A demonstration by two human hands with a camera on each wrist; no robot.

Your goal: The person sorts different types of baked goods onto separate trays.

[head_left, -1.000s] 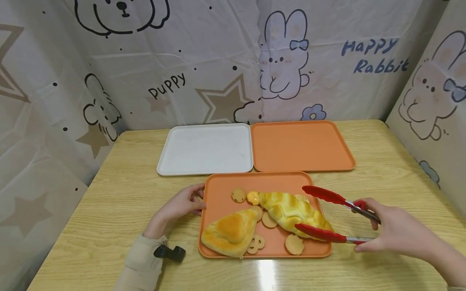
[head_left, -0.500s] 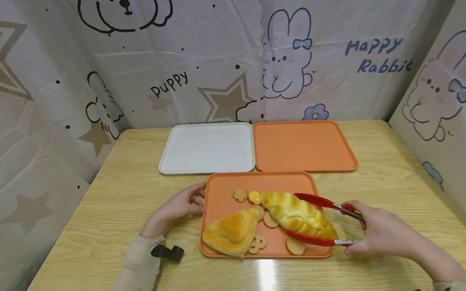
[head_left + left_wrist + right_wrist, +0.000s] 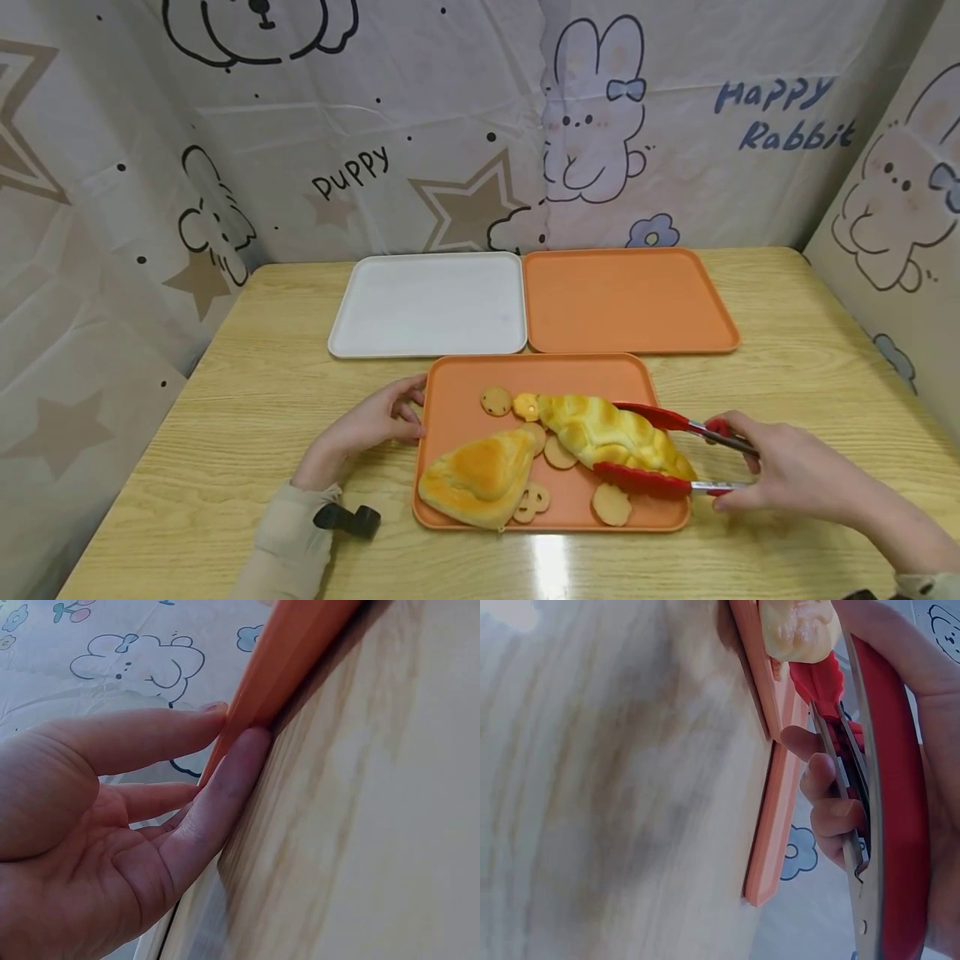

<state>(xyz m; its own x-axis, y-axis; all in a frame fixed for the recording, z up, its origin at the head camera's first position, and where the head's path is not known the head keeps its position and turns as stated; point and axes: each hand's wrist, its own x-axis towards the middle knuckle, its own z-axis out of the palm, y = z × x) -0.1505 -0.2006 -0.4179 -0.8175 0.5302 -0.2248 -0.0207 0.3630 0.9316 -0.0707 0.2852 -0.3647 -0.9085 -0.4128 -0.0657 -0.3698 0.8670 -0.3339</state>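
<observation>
The near orange tray [image 3: 572,493] lay flat on the wooden table [image 3: 225,433], and the person's left hand [image 3: 378,421] stood at its left side, relaxed fingers apart and their tips touching its outer wall. To the right of the tray, the right hand [image 3: 787,467] gripped a pair of red tongs [image 3: 643,481], which reached in over the right rim. Their two scalloped arms lay along the far and near sides of the braided bread [image 3: 600,429]; how hard they pressed could not be told. That bread sat slantwise in the tray's right half, its lower end at the right rim. The tray's near left corner held a triangular bread [image 3: 480,477], with a pretzel-shaped biscuit [image 3: 532,502] beside it. A scalloped biscuit [image 3: 611,504] lay near the front rim, a spotted biscuit [image 3: 496,401] toward the back. Behind the tray were a white tray [image 3: 427,306] and, to that one's right, a second orange tray [image 3: 630,300].
</observation>
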